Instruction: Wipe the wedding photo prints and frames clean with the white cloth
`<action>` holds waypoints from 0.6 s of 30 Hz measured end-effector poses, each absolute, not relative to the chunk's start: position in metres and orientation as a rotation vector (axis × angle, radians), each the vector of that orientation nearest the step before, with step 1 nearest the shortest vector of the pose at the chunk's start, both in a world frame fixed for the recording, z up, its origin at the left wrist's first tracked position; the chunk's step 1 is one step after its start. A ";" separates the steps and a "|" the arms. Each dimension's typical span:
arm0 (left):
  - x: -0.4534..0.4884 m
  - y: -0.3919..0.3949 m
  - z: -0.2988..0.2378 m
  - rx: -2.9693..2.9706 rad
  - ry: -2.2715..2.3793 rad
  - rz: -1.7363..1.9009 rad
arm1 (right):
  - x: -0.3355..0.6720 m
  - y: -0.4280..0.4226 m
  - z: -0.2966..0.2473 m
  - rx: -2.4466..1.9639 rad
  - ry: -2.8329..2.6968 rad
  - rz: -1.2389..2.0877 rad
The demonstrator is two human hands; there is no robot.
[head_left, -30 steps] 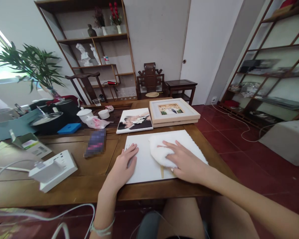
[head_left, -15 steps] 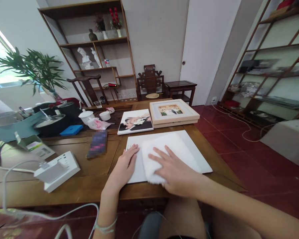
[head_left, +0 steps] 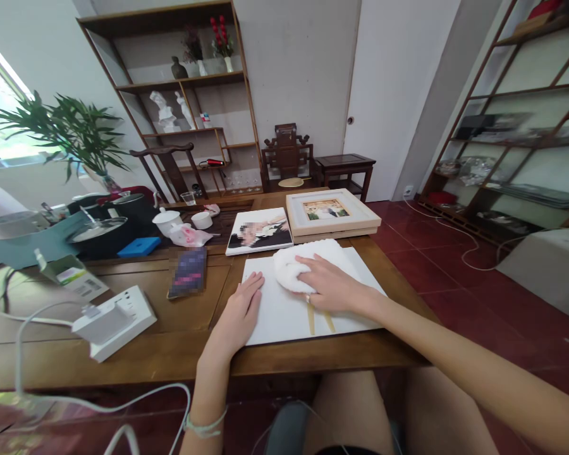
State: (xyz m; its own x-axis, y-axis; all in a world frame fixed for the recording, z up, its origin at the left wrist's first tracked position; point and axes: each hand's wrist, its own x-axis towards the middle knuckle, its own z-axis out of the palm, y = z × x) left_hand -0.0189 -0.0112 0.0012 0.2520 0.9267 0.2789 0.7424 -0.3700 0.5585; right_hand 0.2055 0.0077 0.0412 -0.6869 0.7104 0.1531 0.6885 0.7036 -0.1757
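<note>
A white flat board [head_left: 284, 316] lies on the wooden table [head_left: 171, 354] in front of me. My left hand [head_left: 239, 313] rests flat on the board's left edge, fingers stretched out. My right hand [head_left: 327, 284] presses a white cloth [head_left: 294, 268] onto the far part of the board, fingers lying over the cloth. Two tan stripes [head_left: 318, 321] show on the board just below my right hand.
Beyond the board lie a photo print [head_left: 260, 230] and a framed picture [head_left: 332, 215]. A dark phone [head_left: 188, 272], a white power strip [head_left: 114, 322] with cable, a teapot [head_left: 165, 221], pots [head_left: 99, 234] and a plant [head_left: 61, 126] fill the left side. Shelves line the back wall and the right side.
My right hand slid the cloth from the board's near edge up to its far part, baring two tan stripes. The left hand stayed on the board's left edge.
</note>
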 end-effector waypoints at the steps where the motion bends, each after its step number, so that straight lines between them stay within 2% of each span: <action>1: -0.019 -0.011 0.001 2.220 1.534 0.834 | 0.200 0.013 0.041 -1.161 -2.685 0.137; 4: -0.019 -0.011 0.001 2.231 1.519 0.839 | 0.183 0.015 0.040 -1.226 -2.650 0.103; 8: -0.021 -0.009 -0.001 2.242 1.516 0.837 | 0.171 -0.019 0.041 -1.067 -2.749 0.100; 14: -0.021 -0.008 -0.002 2.236 1.524 0.849 | 0.183 -0.095 0.047 -1.006 -2.775 0.309; 18: -0.020 -0.009 0.000 2.229 1.554 0.847 | 0.194 -0.086 0.048 -1.076 -2.719 0.371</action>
State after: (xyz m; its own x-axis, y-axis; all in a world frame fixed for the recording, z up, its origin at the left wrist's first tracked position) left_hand -0.0196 -0.0092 0.0003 0.2434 0.9233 0.2973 0.7502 -0.3735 0.5457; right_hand 0.1940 -0.0863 0.0477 -0.7171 0.6915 0.0865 0.6431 0.7045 -0.3003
